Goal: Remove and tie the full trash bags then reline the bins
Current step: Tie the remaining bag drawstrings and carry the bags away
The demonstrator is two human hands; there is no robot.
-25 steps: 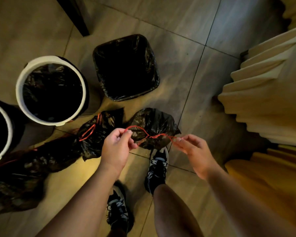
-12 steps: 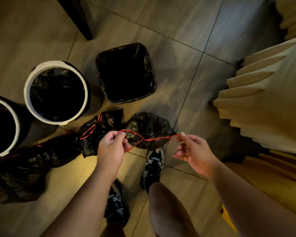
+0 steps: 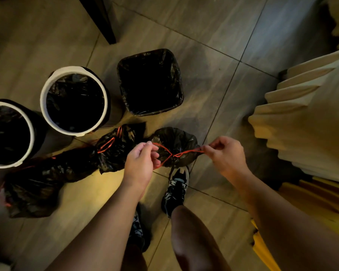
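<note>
Above the forward sneaker (image 3: pixel 176 189), the left hand (image 3: pixel 140 163) and right hand (image 3: pixel 226 155) each pinch one end of the red drawstring (image 3: pixel 172 155). It is stretched taut between them and crosses over the gathered mouth of a black trash bag (image 3: pixel 176 136) on the tiled floor (image 3: pixel 213 79). Just left lie a second bag (image 3: pixel 123 145) and a third bag (image 3: pixel 31 188), both showing red strings. Beyond stand a round bin (image 3: pixel 72 69), another round bin (image 3: pixel 28 126) at the left edge and a square bin (image 3: pixel 180 79), all lined in black.
</note>
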